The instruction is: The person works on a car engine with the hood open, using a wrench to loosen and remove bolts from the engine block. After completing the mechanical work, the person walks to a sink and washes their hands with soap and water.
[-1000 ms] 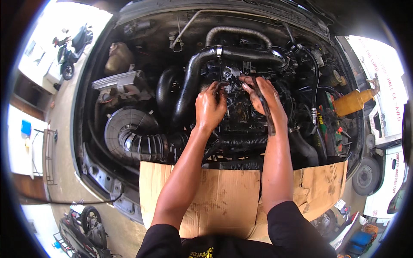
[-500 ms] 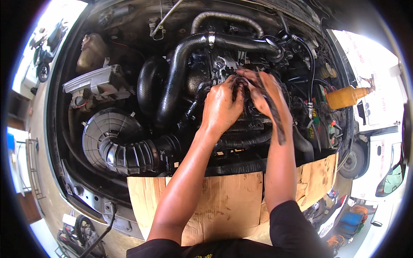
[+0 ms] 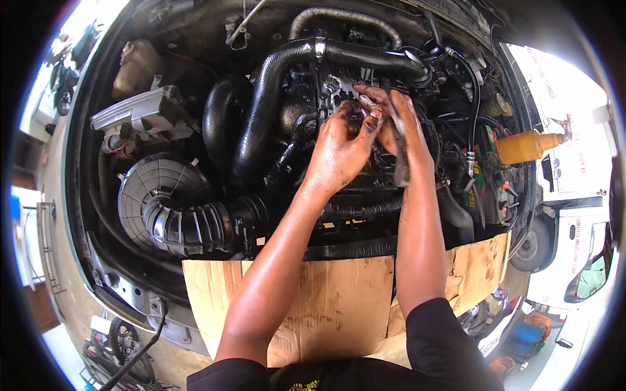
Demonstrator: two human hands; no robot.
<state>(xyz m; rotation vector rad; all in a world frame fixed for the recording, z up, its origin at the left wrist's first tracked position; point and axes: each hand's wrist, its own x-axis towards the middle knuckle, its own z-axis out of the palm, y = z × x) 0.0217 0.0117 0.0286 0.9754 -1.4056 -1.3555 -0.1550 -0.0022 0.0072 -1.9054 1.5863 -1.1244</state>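
Note:
My left hand (image 3: 342, 137) is curled at the engine top (image 3: 326, 85) in the middle of the bay, its grease-blackened fingers closed around something small I cannot make out. Beside it on the right, my right hand (image 3: 391, 117) has bent fingers touching that same spot, with a long dark strip (image 3: 401, 166), perhaps rubber or cloth, held in it and hanging down along my wrist. Fingertips and the small part overlap, so details are hidden. A thick black hose (image 3: 261, 111) arches left of and above both hands.
Cardboard (image 3: 339, 306) covers the front edge under my forearms. An air housing (image 3: 153, 182) and reservoir (image 3: 137, 72) are at left; an amber plastic bottle (image 3: 525, 146) lies at right beside the battery (image 3: 489, 182). A white vehicle (image 3: 567, 247) and parked motorbikes (image 3: 127, 345) surround the bay.
My hands have drawn together, the left moving right toward the right one, their fingers now overlapping. The dark strip has swung slightly. The view has shifted, moving the engine left and up in it.

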